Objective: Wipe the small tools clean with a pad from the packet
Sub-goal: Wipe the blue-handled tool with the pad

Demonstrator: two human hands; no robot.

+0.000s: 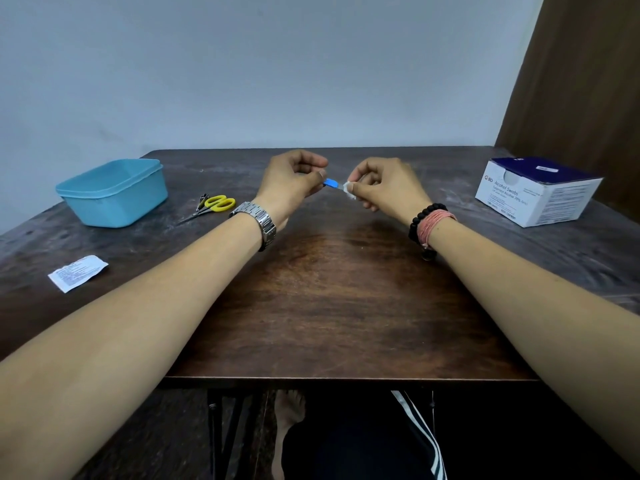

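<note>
Two hands meet above the middle of the dark wooden table (346, 306), lifted clear of it so the work can be turned freely. The left hand (292, 180) pinches one end of a small blue-handled tool (330, 183) between thumb and fingers, holding it level and pointed toward the other hand; what kind of tool it is cannot be told, since its far end is covered. The right hand (384, 187) pinches a white alcohol pad (348, 188) folded round that far end, a grip that seems meant to let the pad slide along the tool while the left hand steadies it.

An opened pad packet (77, 273) lies flat near the left forearm, set well aside. Yellow-handled scissors (211, 206) and what looks like a nail clipper (202, 202) lie together just beside the blue plastic tub (114, 192), apparently waiting for their turn or already wiped; which, the view does not say. The box of alcohol swabs (536, 192) stands at the right edge, within easy reach of the right hand for a fresh pad.
</note>
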